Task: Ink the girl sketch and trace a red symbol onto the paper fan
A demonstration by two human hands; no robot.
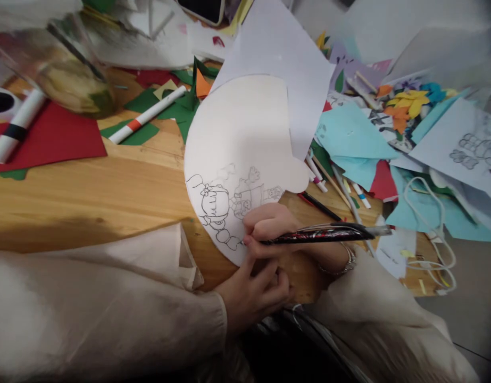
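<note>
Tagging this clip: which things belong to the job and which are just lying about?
Job in hand:
pen, in the right hand
white cut-out under the pen

Lying about:
black-banded marker
red paper
light-blue paper

You were at a paper-craft spot; whether it belonged to a home, a classroom or a studio could not be told. The wooden surface [121,197] before you was strewn with red paper [73,135], green paper scraps [143,135] and light blue sheets [349,133], along with white marker pens [147,114], bright flower-like cut-outs [408,102] and a shaped white card [237,127] bearing a line drawing. A clear cup [65,80] stood among your supplies.
</note>
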